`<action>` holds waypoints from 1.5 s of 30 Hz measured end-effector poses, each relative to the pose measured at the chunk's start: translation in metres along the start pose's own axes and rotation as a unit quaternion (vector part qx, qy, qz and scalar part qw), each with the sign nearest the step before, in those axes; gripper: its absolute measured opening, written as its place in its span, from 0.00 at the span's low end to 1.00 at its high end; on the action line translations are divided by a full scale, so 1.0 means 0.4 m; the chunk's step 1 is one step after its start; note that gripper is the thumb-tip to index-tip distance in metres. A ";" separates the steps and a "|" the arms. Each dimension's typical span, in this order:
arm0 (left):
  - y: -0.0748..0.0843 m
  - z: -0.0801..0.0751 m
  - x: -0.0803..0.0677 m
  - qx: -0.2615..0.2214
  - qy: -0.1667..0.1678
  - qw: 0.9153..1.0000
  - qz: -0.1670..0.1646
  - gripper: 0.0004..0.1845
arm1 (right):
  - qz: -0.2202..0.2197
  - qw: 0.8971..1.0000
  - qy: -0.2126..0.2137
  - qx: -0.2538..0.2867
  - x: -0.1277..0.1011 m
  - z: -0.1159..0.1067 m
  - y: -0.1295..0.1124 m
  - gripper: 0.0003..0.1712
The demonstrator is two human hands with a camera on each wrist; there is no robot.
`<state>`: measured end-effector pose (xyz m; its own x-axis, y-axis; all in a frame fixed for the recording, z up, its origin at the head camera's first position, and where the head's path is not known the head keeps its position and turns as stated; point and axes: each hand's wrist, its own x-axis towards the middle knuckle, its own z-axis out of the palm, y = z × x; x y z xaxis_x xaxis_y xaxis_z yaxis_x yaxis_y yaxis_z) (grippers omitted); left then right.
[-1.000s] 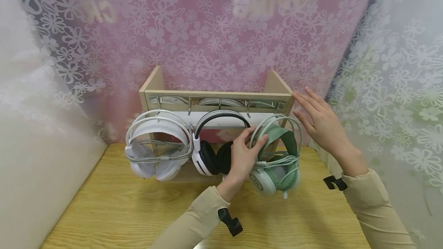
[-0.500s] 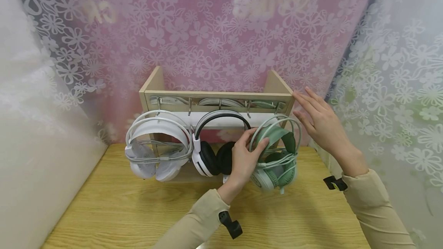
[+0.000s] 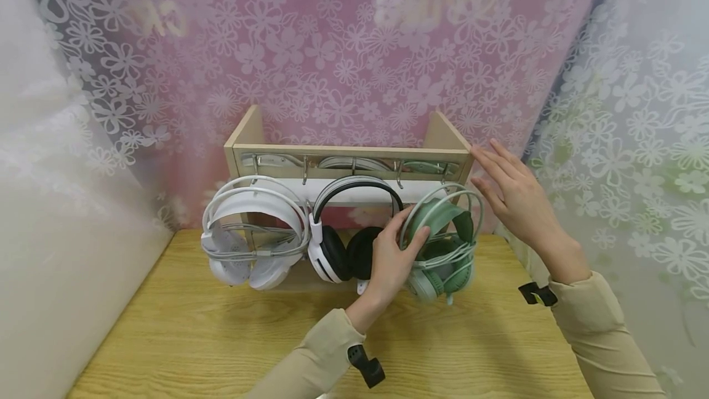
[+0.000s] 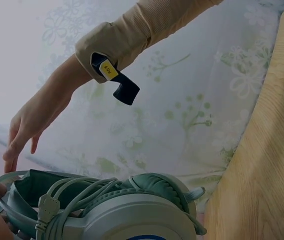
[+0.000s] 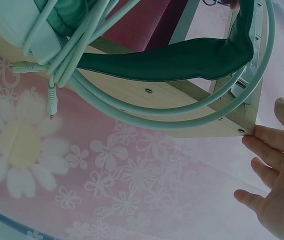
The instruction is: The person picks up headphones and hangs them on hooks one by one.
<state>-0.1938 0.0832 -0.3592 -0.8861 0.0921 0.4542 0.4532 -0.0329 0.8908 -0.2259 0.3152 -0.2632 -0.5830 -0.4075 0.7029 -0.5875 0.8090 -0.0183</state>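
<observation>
Green over-ear headphones [image 3: 437, 217] with a bundled cable [image 5: 82, 45] hang at the right end of a wooden hook rack [image 3: 354, 150]. My left hand [image 3: 392, 257] pinches the left side of their headband between thumb and fingers. Fingers straight, my right hand [image 3: 512, 199] touches the rack's right upper corner with its fingertips; the right wrist view shows this hand [image 5: 281, 170] at the panel's corner. White headphones with black ear pads [image 3: 332, 254] hang just left of my left hand. All-white headphones [image 3: 255, 205] hang at the rack's left end.
Metal hooks [image 3: 399, 174] line the rack's front board. The rack stands on a wood-grain table [image 3: 277, 337], against a pink flowered curtain [image 3: 343, 48]. A pale flowered curtain [image 3: 637, 171] closes the right side, and a white wall [image 3: 72, 202] the left.
The green headphones have swung back a little toward the rack and their ear cups sit slightly higher, with my left hand still holding the headband. My right hand has stayed at the corner.
</observation>
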 end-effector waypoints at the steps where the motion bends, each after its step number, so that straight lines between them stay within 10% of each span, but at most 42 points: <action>1: 0.001 -0.002 -0.002 0.001 -0.002 1.000 0.002 0.25 | 0.000 1.000 0.000 0.000 0.000 0.000 0.000 0.31; 13: 0.012 -0.048 -0.006 -0.021 -0.004 0.998 0.061 0.24 | 0.003 1.000 -0.001 0.003 0.000 0.001 -0.002 0.31; 45: 0.014 -0.165 0.011 -0.043 -0.037 0.995 0.081 0.12 | 0.012 0.999 0.030 0.019 -0.009 0.028 0.004 0.30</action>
<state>-0.2017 0.0175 -0.3514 -0.7912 0.1517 0.5925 0.5767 -0.1375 0.8053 -0.2309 0.3131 -0.2739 -0.5631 -0.3615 0.7431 -0.5960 0.8006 -0.0622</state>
